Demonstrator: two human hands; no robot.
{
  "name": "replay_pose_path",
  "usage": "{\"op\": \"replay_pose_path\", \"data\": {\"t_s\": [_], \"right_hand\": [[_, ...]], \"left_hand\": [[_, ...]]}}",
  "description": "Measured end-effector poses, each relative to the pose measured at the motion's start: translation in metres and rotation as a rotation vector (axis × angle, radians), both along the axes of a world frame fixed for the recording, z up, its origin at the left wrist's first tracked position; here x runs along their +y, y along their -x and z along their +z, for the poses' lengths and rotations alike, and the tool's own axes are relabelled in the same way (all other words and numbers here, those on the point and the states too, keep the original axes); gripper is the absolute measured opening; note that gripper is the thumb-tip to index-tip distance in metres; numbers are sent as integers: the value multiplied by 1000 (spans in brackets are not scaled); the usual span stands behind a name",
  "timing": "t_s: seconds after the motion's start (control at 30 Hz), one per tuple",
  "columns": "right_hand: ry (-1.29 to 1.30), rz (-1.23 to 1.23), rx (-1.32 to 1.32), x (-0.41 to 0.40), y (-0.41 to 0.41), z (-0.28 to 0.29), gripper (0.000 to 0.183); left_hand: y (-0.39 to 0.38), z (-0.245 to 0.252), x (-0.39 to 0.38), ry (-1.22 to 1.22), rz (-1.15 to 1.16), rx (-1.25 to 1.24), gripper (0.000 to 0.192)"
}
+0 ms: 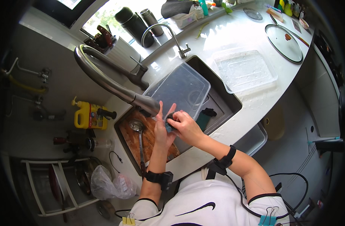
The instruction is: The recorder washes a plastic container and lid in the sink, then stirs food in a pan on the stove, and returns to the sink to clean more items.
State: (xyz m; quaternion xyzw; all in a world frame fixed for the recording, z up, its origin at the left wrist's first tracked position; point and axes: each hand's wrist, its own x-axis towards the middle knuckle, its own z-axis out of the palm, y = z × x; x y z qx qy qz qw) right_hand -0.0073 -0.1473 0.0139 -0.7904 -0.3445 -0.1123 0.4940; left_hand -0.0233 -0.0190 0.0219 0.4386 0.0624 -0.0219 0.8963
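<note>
A translucent plastic box is tilted over the sink, its near end at my hands. My left hand holds that near end, fingers stretched out and spread along the plastic. In my right hand is a dark scrubbing pad, pressed against the box close to my left fingers. Part of the pad is hidden by the fingers. Just above my left hand hangs the spray head of the kitchen faucet; I cannot tell whether water runs.
A wooden cutting board and a metal ladle lie in the sink's left side. A green cloth or pad is at its right. On the counter are a clear plastic lid or tray and a glass pot lid. A yellow pump jug stands left.
</note>
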Motion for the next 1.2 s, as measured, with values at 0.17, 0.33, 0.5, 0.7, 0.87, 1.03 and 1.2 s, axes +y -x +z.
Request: {"op": "replay_pose_path", "data": {"t_s": [0.17, 0.33, 0.5, 0.7, 0.87, 1.03, 1.2], "right_hand": [[20, -10, 71, -9, 18, -21, 32], [-19, -41, 23, 7, -3, 4, 37], [42, -18, 78, -3, 15, -13, 38], [22, -69, 129, -12, 29, -30, 36], [-10, -173, 154, -9, 13, -33, 30], [-63, -96, 176, -3, 29, -26, 28], [-27, -237, 91, -23, -15, -32, 19]], "left_hand": [[-1, -8, 13, -44, 22, -24, 59], [0, -6, -2, -48, 5, 29, 58], [1, -7, 11, 42, 0, 16, 56], [0, -6, 23, 0, 6, -15, 61], [4, -5, 15, 13, 19, 21, 62], [2, -5, 12, 0, 83, 23, 57], [-3, -17, 7, 18, -67, -76, 56]]}}
